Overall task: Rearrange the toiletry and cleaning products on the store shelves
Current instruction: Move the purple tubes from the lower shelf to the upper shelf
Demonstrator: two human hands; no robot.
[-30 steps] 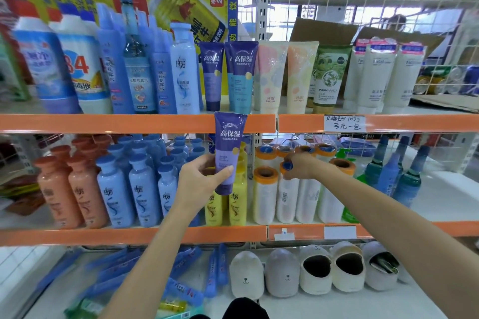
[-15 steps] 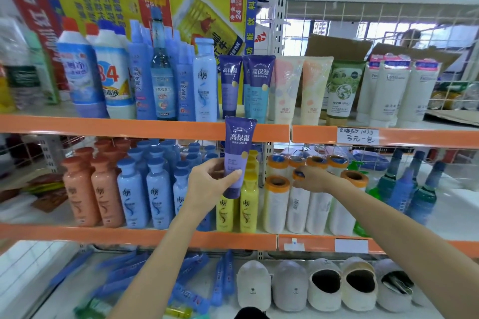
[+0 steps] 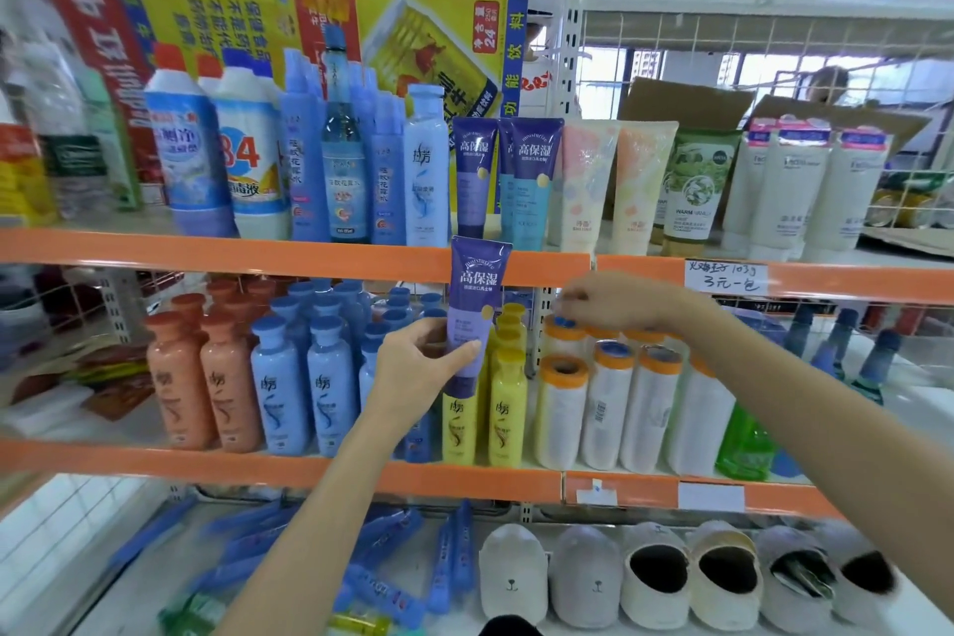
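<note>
Midway, left hand (image 3: 413, 367) gripping purple tube (image 3: 472, 310), yellow bottles (image 3: 503, 403) behind

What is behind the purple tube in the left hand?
Yellow bottles on the middle shelf stand behind the purple tube held by the left hand. Its top overlaps the orange shelf edge. Whatever stands directly behind it is covered.

Packed blue plastic bottles (image 3: 289, 377) and yellow plastic bottles (image 3: 508, 408) block the orange-edged middle shelf (image 3: 206, 462); its right end lies open.
</note>
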